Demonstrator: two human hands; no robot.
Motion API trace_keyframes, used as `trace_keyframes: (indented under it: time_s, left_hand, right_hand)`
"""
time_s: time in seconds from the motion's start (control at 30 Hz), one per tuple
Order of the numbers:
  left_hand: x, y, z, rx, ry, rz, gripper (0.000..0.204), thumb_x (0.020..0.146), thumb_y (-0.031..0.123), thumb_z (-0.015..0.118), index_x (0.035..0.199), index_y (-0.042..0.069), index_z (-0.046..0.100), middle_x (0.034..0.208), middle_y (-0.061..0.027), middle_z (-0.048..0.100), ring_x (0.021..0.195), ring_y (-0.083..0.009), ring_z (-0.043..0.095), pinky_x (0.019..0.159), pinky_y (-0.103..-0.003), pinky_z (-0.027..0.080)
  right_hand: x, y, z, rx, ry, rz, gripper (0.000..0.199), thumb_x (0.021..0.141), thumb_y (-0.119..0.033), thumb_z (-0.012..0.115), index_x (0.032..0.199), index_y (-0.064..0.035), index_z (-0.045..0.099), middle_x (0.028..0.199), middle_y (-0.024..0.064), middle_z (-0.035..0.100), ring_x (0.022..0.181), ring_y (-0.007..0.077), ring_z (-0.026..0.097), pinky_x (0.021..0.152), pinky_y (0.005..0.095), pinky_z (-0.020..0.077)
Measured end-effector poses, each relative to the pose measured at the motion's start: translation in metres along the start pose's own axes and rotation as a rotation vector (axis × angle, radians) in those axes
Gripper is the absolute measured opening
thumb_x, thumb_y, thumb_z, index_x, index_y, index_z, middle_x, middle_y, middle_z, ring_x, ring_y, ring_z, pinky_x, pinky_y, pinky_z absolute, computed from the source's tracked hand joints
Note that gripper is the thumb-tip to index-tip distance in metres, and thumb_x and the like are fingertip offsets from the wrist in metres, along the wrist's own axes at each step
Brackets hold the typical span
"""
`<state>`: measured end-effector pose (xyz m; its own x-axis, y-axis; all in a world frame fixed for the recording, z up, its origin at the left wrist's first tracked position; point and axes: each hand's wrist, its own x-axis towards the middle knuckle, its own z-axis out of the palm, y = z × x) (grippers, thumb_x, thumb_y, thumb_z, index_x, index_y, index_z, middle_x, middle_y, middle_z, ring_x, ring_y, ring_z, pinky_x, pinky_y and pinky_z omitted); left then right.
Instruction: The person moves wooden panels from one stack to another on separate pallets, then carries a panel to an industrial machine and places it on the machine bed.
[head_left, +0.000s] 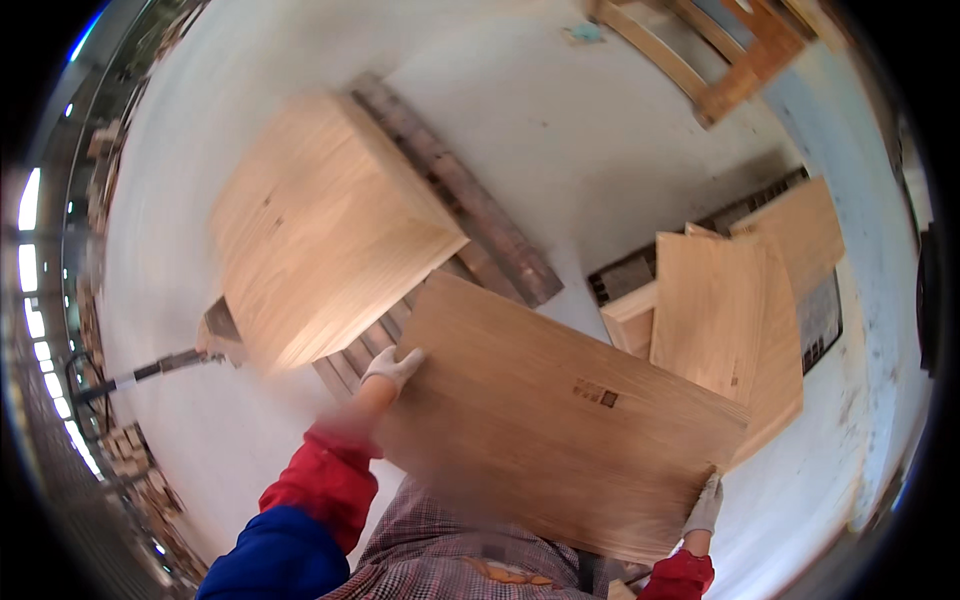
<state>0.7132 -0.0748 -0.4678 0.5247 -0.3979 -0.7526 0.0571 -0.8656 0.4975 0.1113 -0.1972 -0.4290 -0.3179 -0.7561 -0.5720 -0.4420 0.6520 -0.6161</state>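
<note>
Timber piles [125,450]: along the far left rim, small pale pieces, bent by the lens.
Handle bar [150,375]: dark, slanting toward the left side of the wooden pallet.
Wooden pallet [450,185]: bears a pale wooden stack [330,230], whose layers are too blurred to count; bare slats show beyond its right edge and below its near edge.
Left hand [395,368]: gloved in white, pinching the panel's left edge, thumb over the top face.
Wooden panel [540,410]: held between both hands in front of the body, dark printed mark facing up; its far left corner appears beside the stack's near corner, contact impossible to tell.
Floor [570,150]: open room between the two pallets on the far side, and more left of the stack.
Right hand [705,505]: gloved, closed round the panel's right edge near the near corner; fingers beneath hidden.
Dark pallet [760,197]: carries loose boards [710,300], overlapping at angles, some jutting past its near edge.
Wooden frame [750,75]: top right, well apart from the panel.
</note>
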Motion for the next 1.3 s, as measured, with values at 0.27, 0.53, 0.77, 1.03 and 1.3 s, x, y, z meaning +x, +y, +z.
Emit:
trace_keyframes:
  time_s: [0.27, 0.53, 0.77, 1.03, 1.3]
  left_hand:
    - [-0.055, -0.165, -0.185, -0.274, 0.304, -0.211, 0.068, 0.076, 0.052, 0.06, 0.12, 0.001, 0.048, 0.115, -0.0126, 0.054, 0.104, -0.0235, 0.048, 0.089, -0.035, 0.037]
    - [-0.094, -0.213, -0.284, -0.53, 0.479, -0.486, 0.076, 0.076, 0.058, 0.056, 0.128, 0.005, 0.04, 0.126, -0.0121, 0.046, 0.116, -0.0258, 0.04, 0.095, -0.04, 0.031]
    - [-0.025, -0.239, -0.337, -0.73, 0.462, -0.397, 0.076, 0.077, 0.057, 0.054, 0.131, 0.006, 0.038, 0.134, -0.0086, 0.039, 0.124, -0.0244, 0.032, 0.1, -0.037, 0.025]
    - [0.069, -0.221, -0.399, -0.656, 0.479, -0.524, 0.075, 0.077, 0.059, 0.052, 0.135, 0.016, 0.034, 0.136, -0.0045, 0.037, 0.126, -0.0226, 0.028, 0.101, -0.041, 0.022]
    - [0.116, -0.221, -0.418, -0.376, 0.564, -0.349, 0.065, 0.082, 0.048, 0.054, 0.132, 0.012, 0.036, 0.13, -0.0105, 0.042, 0.118, -0.0253, 0.038, 0.097, -0.034, 0.029]
  right_hand:
    - [-0.094, -0.172, 0.188, -0.343, -0.25, -0.349, 0.044, 0.092, -0.037, 0.043, 0.105, 0.004, 0.05, 0.093, 0.008, 0.053, 0.083, 0.0164, 0.047, 0.074, 0.0296, 0.04]
    - [-0.116, -0.288, 0.365, -0.535, -0.413, -0.765, 0.046, 0.09, -0.037, 0.046, 0.103, 0.0069, 0.05, 0.092, 0.0177, 0.058, 0.084, 0.0246, 0.054, 0.074, 0.033, 0.0427]
    - [-0.131, -0.387, 0.504, -0.675, -0.468, -0.87, 0.05, 0.09, -0.041, 0.045, 0.1, 0.0068, 0.055, 0.095, 0.023, 0.059, 0.091, 0.0323, 0.055, 0.081, 0.037, 0.0414]
    - [-0.105, -0.445, 0.638, -0.697, -0.567, -0.763, 0.057, 0.088, -0.047, 0.044, 0.101, 0.0072, 0.055, 0.097, 0.0241, 0.059, 0.093, 0.0352, 0.054, 0.082, 0.0378, 0.041]
    - [-0.092, -0.471, 0.694, -0.688, -0.531, -0.929, 0.052, 0.086, -0.036, 0.054, 0.116, 0.0059, 0.047, 0.115, 0.0217, 0.052, 0.107, 0.0302, 0.05, 0.091, 0.0352, 0.0381]
